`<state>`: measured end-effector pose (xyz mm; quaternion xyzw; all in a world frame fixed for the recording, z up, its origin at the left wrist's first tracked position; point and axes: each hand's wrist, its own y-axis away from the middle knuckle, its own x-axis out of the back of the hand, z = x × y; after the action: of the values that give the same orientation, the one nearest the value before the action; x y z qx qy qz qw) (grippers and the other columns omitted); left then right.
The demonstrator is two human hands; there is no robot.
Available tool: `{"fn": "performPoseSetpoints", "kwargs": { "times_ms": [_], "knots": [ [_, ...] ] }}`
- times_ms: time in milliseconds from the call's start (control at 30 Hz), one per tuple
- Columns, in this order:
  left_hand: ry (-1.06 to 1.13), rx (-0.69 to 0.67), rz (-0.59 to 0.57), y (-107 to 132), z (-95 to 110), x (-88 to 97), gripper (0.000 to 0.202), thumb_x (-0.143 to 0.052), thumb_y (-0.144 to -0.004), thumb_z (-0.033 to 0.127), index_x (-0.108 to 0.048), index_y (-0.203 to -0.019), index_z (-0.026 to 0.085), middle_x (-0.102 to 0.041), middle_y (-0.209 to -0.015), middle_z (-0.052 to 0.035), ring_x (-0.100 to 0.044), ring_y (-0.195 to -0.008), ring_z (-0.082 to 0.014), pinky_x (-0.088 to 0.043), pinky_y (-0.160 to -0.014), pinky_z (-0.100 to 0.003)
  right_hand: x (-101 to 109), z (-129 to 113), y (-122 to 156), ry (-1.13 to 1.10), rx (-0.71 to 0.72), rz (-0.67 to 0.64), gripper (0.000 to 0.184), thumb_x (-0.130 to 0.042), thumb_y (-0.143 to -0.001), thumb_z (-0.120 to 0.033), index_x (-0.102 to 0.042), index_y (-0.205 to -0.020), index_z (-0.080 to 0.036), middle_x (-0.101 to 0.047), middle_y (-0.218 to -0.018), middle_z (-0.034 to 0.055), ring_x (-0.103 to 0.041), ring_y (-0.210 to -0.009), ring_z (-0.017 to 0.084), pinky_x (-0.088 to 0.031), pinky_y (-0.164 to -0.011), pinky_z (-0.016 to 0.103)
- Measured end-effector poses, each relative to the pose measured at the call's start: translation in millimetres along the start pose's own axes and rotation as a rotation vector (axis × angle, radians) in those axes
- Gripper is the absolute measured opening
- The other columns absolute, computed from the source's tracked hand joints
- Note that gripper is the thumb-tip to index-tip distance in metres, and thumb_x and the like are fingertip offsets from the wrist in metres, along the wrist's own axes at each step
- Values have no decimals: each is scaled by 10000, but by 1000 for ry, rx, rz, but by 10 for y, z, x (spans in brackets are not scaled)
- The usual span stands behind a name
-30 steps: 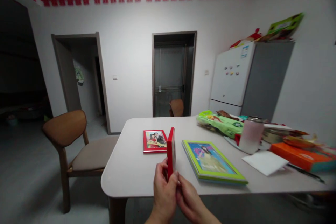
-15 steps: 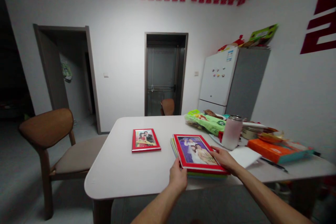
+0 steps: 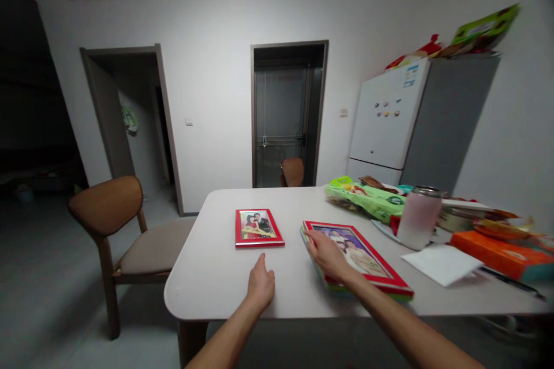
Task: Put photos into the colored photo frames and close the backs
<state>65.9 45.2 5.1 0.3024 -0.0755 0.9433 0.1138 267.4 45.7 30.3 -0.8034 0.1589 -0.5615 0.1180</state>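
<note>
A pale worktop is spread beneath the left hand and the right hand. Far beyond the right hand, toward its right, a white and grey refrigerator is seen against the wall. Well to the left of the left hand, a brown wooden chair is placed beside the worktop, and another chair is partly seen past its far edge. Beyond the right hand, a green packet is laid on the worktop. Well to the right, an orange box is set among other items. Under the right hand, a stack of picture frames is topped by a red-framed picture; its left edge is covered by the fingers, but whether it is gripped or only pressed cannot be told. To the right of that hand, a pinkish container is stood upright, with a white sheet laid in front of it. Just beyond the left hand, a smaller red frame is laid picture-up, not touched. The left hand is free, its index finger pointed toward that frame, its other fingers loosely curled.
</note>
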Motion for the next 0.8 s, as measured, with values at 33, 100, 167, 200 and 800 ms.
{"fn": "performPoseSetpoints", "kwargs": {
  "times_ms": [33, 100, 167, 200, 800],
  "knots": [
    [-24, -3, 22, 11, -63, 69, 519, -395, -717, 109, -308, -1224, 47, -402, -1256, -134, -370, -1148, -172, -251, -951, -233, -148, -205, -41, -13, 84, -44, 409, -379, -738, -208, -491, -1125, -141, -510, -1168, 89, -435, -1081, 166, -292, -920, 278],
    [-65, -23, 51, 41, -158, 170, 511, -394, -715, 106, -320, -1215, 28, -395, -1258, -145, -365, -1152, -175, -245, -959, -240, -431, -546, -129, -23, 192, -108, 420, -428, -700, -189, -505, -1112, -168, -508, -1172, 78, -437, -1077, 170, -306, -904, 283],
    [-101, -51, 68, 71, -220, 230, 507, -403, -709, 104, -336, -1204, 21, -398, -1256, -149, -365, -1152, -175, -249, -963, -245, -654, -760, -225, -16, 230, -143, 461, -449, -662, -161, -496, -1120, -165, -482, -1197, 95, -416, -1094, 201, -306, -895, 330],
    [-118, -64, 74, 82, -243, 250, 508, -409, -704, 102, -342, -1201, 25, -399, -1256, -146, -364, -1152, -172, -250, -965, -247, -735, -818, -269, -9, 231, -155, 484, -453, -645, -151, -487, -1128, -154, -466, -1209, 111, -401, -1104, 225, -304, -889, 364],
    [-439, -506, -54, 572, -242, -65, 656, -601, -650, 296, -325, -1221, 129, -371, -1281, -124, -289, -1192, -261, -258, -975, -451, -368, -599, 900, -636, 73, 16, 317, -390, -690, -242, -604, -920, -197, -601, -996, 72, -536, -942, 186, -408, -851, 331]
  ]
}}
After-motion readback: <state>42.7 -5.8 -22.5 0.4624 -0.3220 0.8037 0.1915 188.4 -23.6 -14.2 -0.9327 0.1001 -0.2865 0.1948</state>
